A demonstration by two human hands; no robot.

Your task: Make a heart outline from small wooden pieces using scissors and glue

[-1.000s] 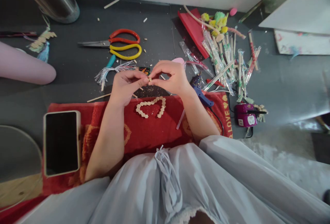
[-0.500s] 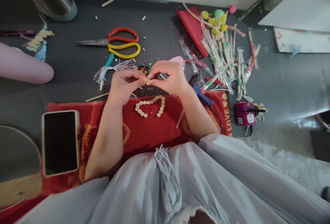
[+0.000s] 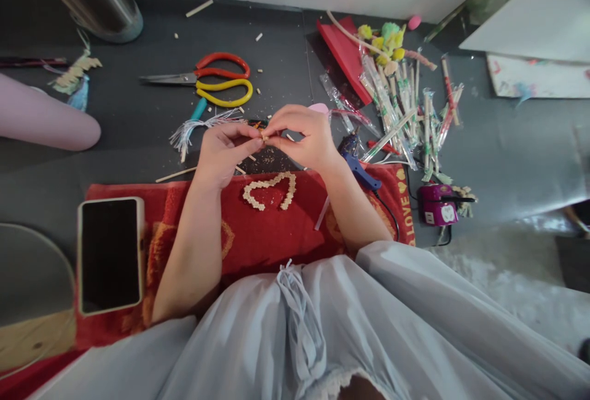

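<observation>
My left hand (image 3: 225, 151) and my right hand (image 3: 304, 137) meet above the table's front part, fingertips pinched together. Between them is a tiny pale wooden piece (image 3: 265, 138), mostly covered by the fingers, so its exact shape is unclear. Just below, a curved chain of small wooden bits (image 3: 270, 185), shaped like an open heart, lies on the red towel (image 3: 276, 234). Left of the fingers is a bundle of white threads (image 3: 184, 136) with a teal part. A blue glue gun (image 3: 359, 166) lies beside my right wrist.
Scissors (image 3: 198, 79) with red and yellow handles lie beyond my hands. Plastic-wrapped sticks (image 3: 391, 105) are heaped at the right, near a red envelope (image 3: 343, 59) and a purple power socket block (image 3: 437, 204). A phone (image 3: 110, 255) rests on the towel's left; a pink cylinder (image 3: 46, 111) lies further back.
The view has shifted slightly. Both hands stay pinched together at the same spot, with only a small movement of the fingers around the wooden piece.
</observation>
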